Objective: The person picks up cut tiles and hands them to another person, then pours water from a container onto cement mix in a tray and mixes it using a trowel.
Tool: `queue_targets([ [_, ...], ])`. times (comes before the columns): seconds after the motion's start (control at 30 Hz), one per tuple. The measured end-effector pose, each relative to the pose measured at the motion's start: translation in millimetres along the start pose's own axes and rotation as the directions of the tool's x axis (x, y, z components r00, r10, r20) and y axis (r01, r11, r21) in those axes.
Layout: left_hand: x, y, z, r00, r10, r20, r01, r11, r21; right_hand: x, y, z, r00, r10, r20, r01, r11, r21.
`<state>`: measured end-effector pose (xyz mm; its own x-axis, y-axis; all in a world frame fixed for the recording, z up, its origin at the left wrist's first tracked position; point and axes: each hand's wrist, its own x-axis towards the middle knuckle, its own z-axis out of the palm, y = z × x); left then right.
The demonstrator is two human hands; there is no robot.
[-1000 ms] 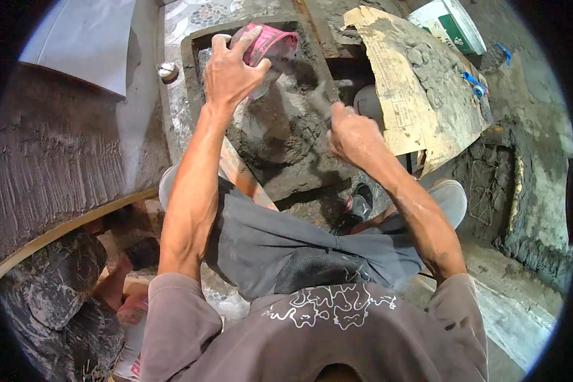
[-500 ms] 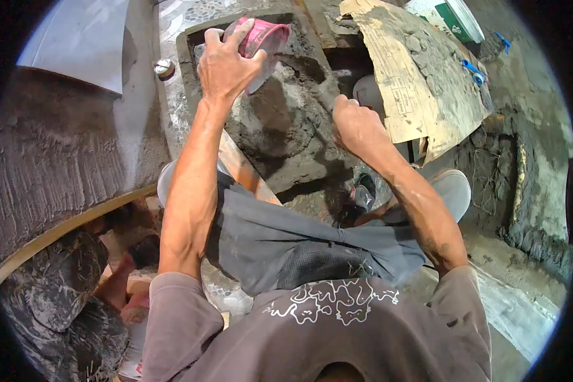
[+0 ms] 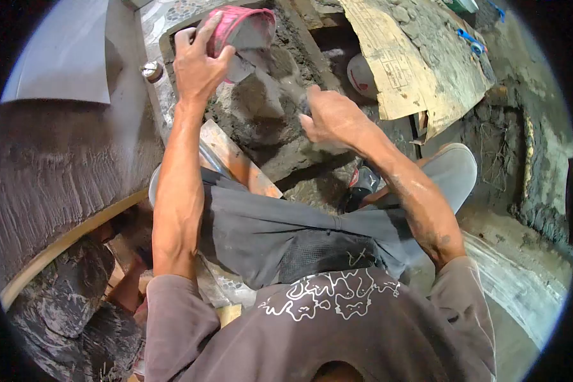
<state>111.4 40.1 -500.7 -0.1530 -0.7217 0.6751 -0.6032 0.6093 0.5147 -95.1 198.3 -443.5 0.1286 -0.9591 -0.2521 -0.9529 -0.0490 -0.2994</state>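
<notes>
My left hand [image 3: 200, 67] grips a pink plastic bucket [image 3: 221, 39] by its side, thumb near the rim. The bucket is tipped, its mouth facing right, above a trough [image 3: 293, 170] of wet grey mortar [image 3: 257, 130]. Fingers curled, my right hand [image 3: 334, 118] is closed over the right part of the mortar. It holds a mortar-smeared tool, apparently a trowel, whose blade I cannot make out against the grey mix.
Mortar-covered cardboard [image 3: 388, 70] lies at the upper right, with a blue-handled tool [image 3: 471, 43] on it. A white round container [image 3: 361, 76] sits under its edge. A small metal lid [image 3: 151, 70] and a grey sheet [image 3: 63, 57] are at left.
The bucket and my left hand shift slightly up and left in view. My right hand moves left and down over the mortar, turning at the wrist. The whole view shifts a little.
</notes>
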Motion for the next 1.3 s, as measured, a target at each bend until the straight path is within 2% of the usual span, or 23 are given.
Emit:
queue_targets([
  [0.1, 2, -2, -1, 1.000, 0.008, 0.029, -0.009, 1.000, 0.030, -15, -29, -21, 1.000, -0.008, 0.005, 0.008, 0.997, 0.078],
  [0.13, 2, -3, 0, 1.000, 0.004, 0.012, -0.004, 1.000, -0.014, -21, -37, -18, 1.000, -0.029, -0.010, 0.029, 0.998, 0.049],
  [0.17, 3, -4, 0, 1.000, -0.005, 0.009, 0.005, 1.000, -0.013, -25, -44, -17, 0.994, -0.061, 0.092, 0.058, 0.998, 0.031],
  [0.23, 5, -4, -1, 1.000, -0.024, -0.002, 0.024, 1.000, -0.012, -25, -44, 5, 0.996, -0.060, 0.073, 0.065, 0.995, -0.079],
  [0.33, 1, 2, -2, 0.997, -0.070, 0.034, 0.069, 0.997, 0.035, -8, -29, 21, 0.997, -0.056, -0.044, 0.042, 0.963, -0.266],
  [0.47, 2, 6, 0, 0.999, -0.041, -0.009, 0.041, 0.994, 0.105, -11, -50, 4, 0.999, -0.024, 0.021, 0.029, 0.966, -0.256],
  [0.57, 4, 6, 0, 0.999, -0.029, -0.020, 0.031, 0.993, 0.110, -25, -65, 9, 0.993, -0.015, 0.117, 0.036, 0.983, -0.180],
  [0.6, 2, 8, -2, 0.997, -0.071, -0.010, 0.072, 0.994, 0.080, -21, -59, 23, 0.998, -0.013, 0.061, 0.030, 0.959, -0.281],
  [0.7, -5, 12, 0, 0.994, -0.101, 0.047, 0.093, 0.984, 0.153, 4, -23, 35, 0.997, -0.019, -0.081, -0.008, 0.948, -0.317],
  [0.73, -3, 9, 1, 0.986, -0.156, 0.054, 0.144, 0.974, 0.177, 7, -21, 31, 0.995, -0.034, -0.094, 0.002, 0.949, -0.317],
  [0.83, 3, -1, 3, 0.985, -0.172, 0.014, 0.170, 0.980, 0.101, -17, -35, 14, 0.998, -0.047, -0.044, 0.035, 0.968, -0.248],
  [0.9, 6, -1, 0, 0.985, -0.175, 0.003, 0.174, 0.978, 0.117, -36, -48, 14, 0.997, -0.060, 0.049, 0.069, 0.977, -0.204],
  [0.97, 7, 3, -3, 0.981, -0.195, 0.014, 0.191, 0.970, 0.152, -33, -39, 30, 0.999, -0.039, 0.037, 0.049, 0.949, -0.310],
  [1.03, 4, 4, -2, 0.981, -0.193, 0.025, 0.185, 0.965, 0.186, -17, -15, 33, 0.999, 0.041, -0.008, -0.042, 0.959, -0.281],
  [1.13, 10, -6, -1, 0.986, -0.169, 0.005, 0.164, 0.965, 0.202, -30, -17, 10, 1.000, -0.016, -0.010, 0.012, 0.966, -0.258],
  [1.2, 6, -3, 1, 0.985, -0.168, 0.033, 0.162, 0.977, 0.141, -50, -30, 10, 0.999, -0.028, -0.021, 0.023, 0.982, -0.189],
  [1.23, 9, -1, 2, 0.983, -0.180, 0.038, 0.173, 0.975, 0.137, -52, -41, 5, 0.996, -0.021, 0.084, 0.045, 0.954, -0.297],
  [1.3, 7, 5, 1, 0.978, -0.200, 0.063, 0.191, 0.972, 0.135, -43, -32, 15, 0.997, -0.051, 0.057, 0.067, 0.938, -0.340],
])
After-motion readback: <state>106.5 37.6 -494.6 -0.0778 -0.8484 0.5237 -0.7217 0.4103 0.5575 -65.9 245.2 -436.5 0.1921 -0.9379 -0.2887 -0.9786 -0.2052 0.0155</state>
